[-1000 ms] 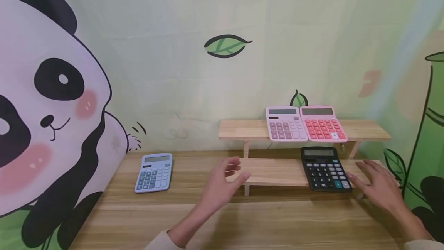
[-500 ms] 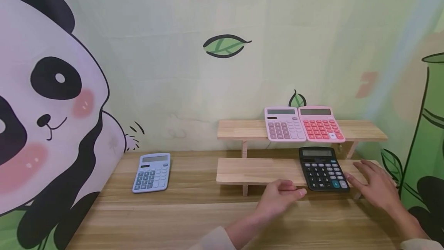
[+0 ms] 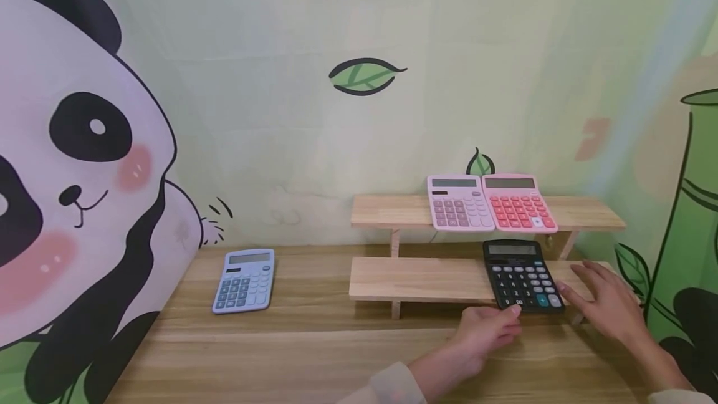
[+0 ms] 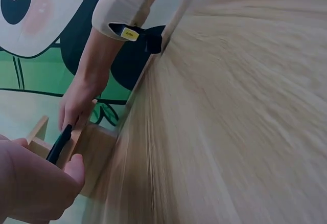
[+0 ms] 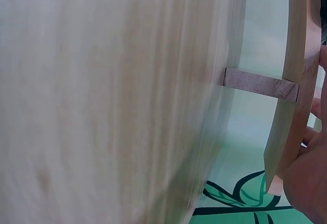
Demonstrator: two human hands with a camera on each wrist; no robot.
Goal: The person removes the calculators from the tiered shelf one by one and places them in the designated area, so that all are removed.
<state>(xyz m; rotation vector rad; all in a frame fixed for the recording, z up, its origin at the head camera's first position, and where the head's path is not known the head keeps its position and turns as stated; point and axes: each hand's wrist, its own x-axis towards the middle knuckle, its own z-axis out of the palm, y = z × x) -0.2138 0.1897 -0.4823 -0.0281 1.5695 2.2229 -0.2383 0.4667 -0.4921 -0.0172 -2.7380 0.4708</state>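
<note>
A black calculator (image 3: 521,276) with a teal key lies face up on the lower wooden shelf (image 3: 415,279), near its right end, its bottom edge reaching over the shelf's front. My left hand (image 3: 477,338) is at that bottom edge, thumb on top and the other fingers curled lower down, pinching it. The left wrist view shows the calculator's dark side (image 4: 60,144) between the left thumb and fingers. My right hand (image 3: 608,304) rests on the shelf's right end with fingers spread, thumb tip at the calculator's right side. In the right wrist view that hand is partly cut off at the edge.
The upper shelf (image 3: 387,211) bears a pale pink calculator (image 3: 461,203) and a brighter pink calculator (image 3: 520,203), side by side. A blue calculator (image 3: 244,281) lies on the wood-grain table (image 3: 269,360) to the left. Behind hangs a panda-printed backdrop (image 3: 252,111).
My left hand has swept right from the lower shelf's left end to the black calculator's bottom edge and taken hold there. The right hand and the calculators have hardly moved.
</note>
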